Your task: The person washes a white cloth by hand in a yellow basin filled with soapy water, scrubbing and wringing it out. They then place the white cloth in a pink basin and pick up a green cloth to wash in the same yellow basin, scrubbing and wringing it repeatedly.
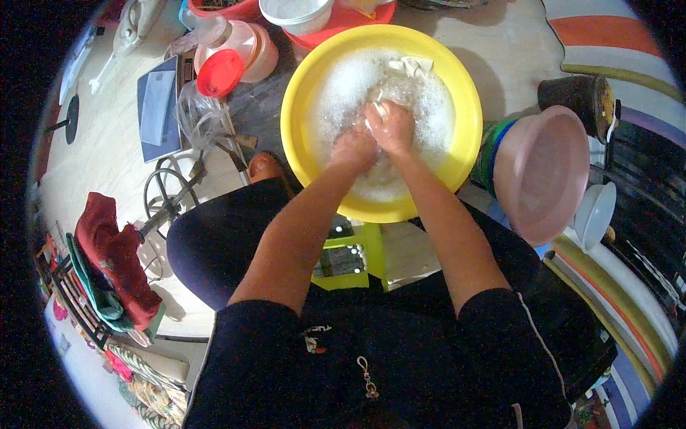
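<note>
A wide yellow basin holds cloudy water with white suds. Both my hands are inside it, close together near the middle. My right hand is closed around a white wet cloth, part of which shows between the fingers. Against it, my left hand is curled, wet and slightly blurred, on the same cloth where the hands meet; its fingertips are hidden. Another bit of pale cloth sticks out of the foam near the far right rim.
A pink basin and a small white bowl stand on edge at the right. Pink tubs with a red lid sit at the far left. Below the yellow basin is a green stool. A dark red cloth hangs on a rack at left.
</note>
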A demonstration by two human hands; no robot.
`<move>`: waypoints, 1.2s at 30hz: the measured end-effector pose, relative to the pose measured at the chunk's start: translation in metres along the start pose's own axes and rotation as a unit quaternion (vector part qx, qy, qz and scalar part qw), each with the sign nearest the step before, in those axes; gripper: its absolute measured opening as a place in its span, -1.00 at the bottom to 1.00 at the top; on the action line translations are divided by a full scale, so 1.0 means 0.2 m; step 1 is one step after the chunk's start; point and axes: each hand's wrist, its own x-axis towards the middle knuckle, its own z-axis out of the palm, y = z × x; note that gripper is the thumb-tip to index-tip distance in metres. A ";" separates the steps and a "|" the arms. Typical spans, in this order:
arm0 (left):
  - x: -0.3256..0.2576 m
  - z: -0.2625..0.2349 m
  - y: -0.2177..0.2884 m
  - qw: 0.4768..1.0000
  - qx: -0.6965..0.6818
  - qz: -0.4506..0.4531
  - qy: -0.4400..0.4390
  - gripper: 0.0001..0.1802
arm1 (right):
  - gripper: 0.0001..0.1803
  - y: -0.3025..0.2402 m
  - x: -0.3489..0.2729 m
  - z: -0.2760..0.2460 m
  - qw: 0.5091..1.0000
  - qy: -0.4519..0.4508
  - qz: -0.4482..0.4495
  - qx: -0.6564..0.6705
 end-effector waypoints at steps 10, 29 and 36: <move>-0.01 0.01 0.03 0.981 -0.180 -0.042 0.050 -0.52 | -0.54 0.03 0.18 -0.21 0.988 0.017 -0.125 0.094; 0.01 -0.01 0.01 0.995 -0.096 0.010 -0.022 -0.60 | -0.63 -0.04 0.30 -0.25 0.895 -0.194 0.204 0.345; 0.16 0.22 -0.07 0.976 0.072 0.131 0.161 -0.54 | -0.69 0.04 -0.19 -0.15 0.960 -0.009 -0.274 -0.063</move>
